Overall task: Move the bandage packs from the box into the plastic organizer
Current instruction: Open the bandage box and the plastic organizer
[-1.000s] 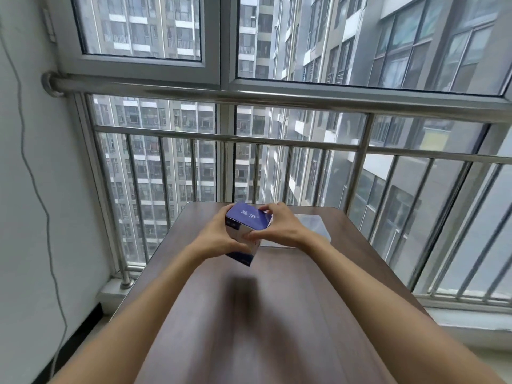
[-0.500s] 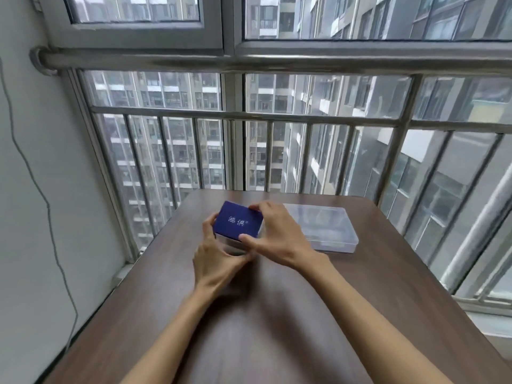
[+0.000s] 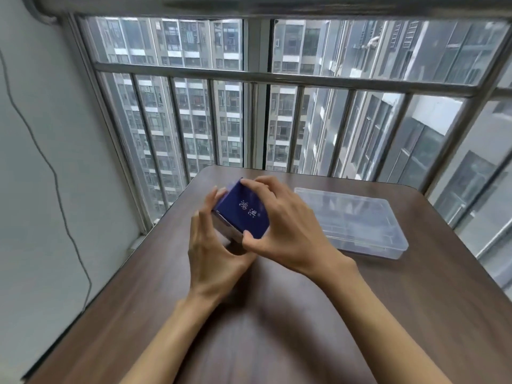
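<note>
The box (image 3: pixel 240 210) is held over the table (image 3: pixel 277 328), tilted, between both hands. The right hand (image 3: pixel 288 231) is curled over its top and near side, with the thumb pressed at the lower edge. The left hand (image 3: pixel 213 245) supports the left end, its fingers spread and only loosely bent against the side; whether a firm grip is applied there cannot be told. The box appears closed, and no bandage packs are visible.

Risks from this point are judged as follows. If the flap is pulled while the box is tilted, the packs may slide out together and scatter on the table or over its edge. If the carton is squeezed too hard by the right hand, the flap may jam or the thin card may crumple. The plastic organizer (image 3: pixel 352 221) lies well apart to the right, and its lid appears to be closed; packs cannot be placed until it is opened.

The box is a small rectangular carton, dark blue on its top face with pale printed characters, and lighter along its lower side. The organizer is a flat, clear, shallow case through which the table is seen.
</note>
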Demonstrator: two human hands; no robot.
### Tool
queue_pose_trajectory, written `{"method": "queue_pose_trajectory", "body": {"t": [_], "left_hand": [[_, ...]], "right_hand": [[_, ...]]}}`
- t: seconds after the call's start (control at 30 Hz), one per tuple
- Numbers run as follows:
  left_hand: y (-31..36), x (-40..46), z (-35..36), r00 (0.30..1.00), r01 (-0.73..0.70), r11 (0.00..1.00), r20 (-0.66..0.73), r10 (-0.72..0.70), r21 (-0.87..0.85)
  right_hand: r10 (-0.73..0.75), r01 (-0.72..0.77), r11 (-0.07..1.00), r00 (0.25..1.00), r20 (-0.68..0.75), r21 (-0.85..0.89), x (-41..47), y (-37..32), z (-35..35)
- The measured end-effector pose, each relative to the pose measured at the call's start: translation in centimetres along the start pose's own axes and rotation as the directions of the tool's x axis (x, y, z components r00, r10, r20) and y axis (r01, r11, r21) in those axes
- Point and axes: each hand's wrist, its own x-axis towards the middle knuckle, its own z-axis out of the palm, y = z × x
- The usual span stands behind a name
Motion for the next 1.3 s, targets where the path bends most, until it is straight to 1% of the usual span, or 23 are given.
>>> {"method": "queue_pose_trajectory", "body": {"t": [0.13,0.3,0.4,0.53,0.6,0.63,0.67,0.7,0.73,0.77,0.8,0.83,0.87,0.9,0.97,1.0,1.03,1.1,1.17,1.2,1.23,1.27,1.3], "left_hand": [[-0.2,0.0,0.1,0.994,-0.105,0.992,0.033,0.103,0.066],[-0.2,0.1,0.2,0.981,-0.187,0.980,0.053,0.184,0.061],[0.1,0.1,0.3,0.979,-0.202,0.977,0.045,0.199,0.064],[0.4,0.2,0.5,0.980,-0.197,0.977,0.019,0.196,0.078],[0.3,0.1,0.2,0.987,-0.157,0.985,0.031,0.155,0.064],[0.3,0.1,0.1,0.991,-0.131,0.990,0.045,0.129,0.050],[0.3,0.0,-0.1,0.993,-0.109,0.993,0.047,0.107,0.045],[0.4,0.0,-0.1,0.995,-0.091,0.995,0.033,0.090,0.050],[0.4,0.1,-0.2,0.998,-0.064,0.996,0.009,0.064,0.060],[0.4,0.2,-0.2,1.000,-0.019,0.997,-0.022,0.021,0.069],[0.4,0.3,-0.2,0.998,0.030,0.997,-0.055,-0.026,0.073],[0.4,0.4,-0.1,0.994,0.071,0.995,-0.083,-0.065,0.070],[0.5,0.4,-0.2,0.990,0.099,0.993,-0.102,-0.093,0.062],[0.6,0.4,-0.2,0.989,0.116,0.992,-0.103,-0.110,0.057],[0.8,0.3,-0.3,0.988,0.142,0.989,-0.068,-0.139,0.050],[0.9,0.2,-0.4,0.986,0.164,0.986,-0.040,-0.163,0.031],[0.9,0.1,-0.4,0.981,0.195,0.981,-0.015,-0.195,-0.007],[0.8,0.2,-0.4,0.967,0.253,0.963,-0.001,-0.254,-0.096],[0.9,0.5,-0.5,0.949,0.311,0.943,-0.007,-0.314,-0.117],[1.2,0.8,-0.7,0.938,0.344,0.931,0.008,-0.346,-0.123],[1.4,1.1,-0.8,0.924,0.382,0.913,0.035,-0.381,-0.145],[1.5,1.5,-0.9,0.904,0.426,0.887,0.069,-0.421,-0.176],[1.5,1.9,-1.0,0.883,0.469,0.861,0.098,-0.459,-0.199]], "right_hand": [[0.017,-0.017,0.999,1.000,0.015,-0.036,-0.7,0.2,-0.6],[0.067,-0.067,0.998,0.998,0.020,-0.011,-1.2,1.1,-1.1],[0.097,-0.097,0.995,0.995,-0.003,0.007,-1.7,1.3,-0.8],[0.120,-0.114,0.992,0.986,-0.120,0.055,-1.8,0.5,0.3],[0.169,-0.149,0.979,0.976,-0.140,0.139,-1.6,0.8,0.0],[0.226,-0.193,0.955,0.965,-0.136,0.224,-1.4,1.3,-0.3],[0.311,-0.258,0.903,0.944,-0.109,0.343,-1.2,2.1,-0.8],[0.405,-0.333,0.812,0.913,-0.052,0.480,-1.1,2.8,-1.3],[0.492,-0.402,0.688,0.870,0.019,0.604,-0.9,3.3,-1.7],[0.567,-0.454,0.574,0.821,0.068,0.682,-0.8,3.8,-1.8],[0.632,-0.485,0.487,0.770,0.090,0.726,-0.8,4.0,-1.9],[0.679,-0.498,0.430,0.728,0.094,0.753,-0.8,4.1,-1.8],[0.703,-0.507,0.389,0.703,0.108,0.769,-0.7,4.0,-1.6],[0.696,-0.517,0.357,0.703,0.148,0.778,-0.6,3.6,-1.4],[0.611,-0.538,0.308,0.744,0.270,0.784,-0.4,2.3,-0.7],[0.573,-0.550,0.303,0.758,0.313,0.778,-0.3,1.6,-0.3],[0.554,-0.557,0.321,0.766,0.326,0.766,-0.2,1.1,0.0],[0.536,-0.559,0.397,0.785,0.310,0.728,0.0,0.7,0.4],[0.513,-0.544,0.495,0.812,0.278,0.677,0.0,0.4,0.6],[0.503,-0.529,0.548,0.827,0.251,0.648,-0.1,0.3,0.7],[0.497,-0.516,0.578,0.837,0.228,0.632,-0.2,0.3,0.8],[0.502,-0.514,0.578,0.836,0.220,0.634,-0.2,0.4,0.8],[0.511,-0.519,0.554,0.829,0.226,0.651,-0.1,0.4,0.8]]}}
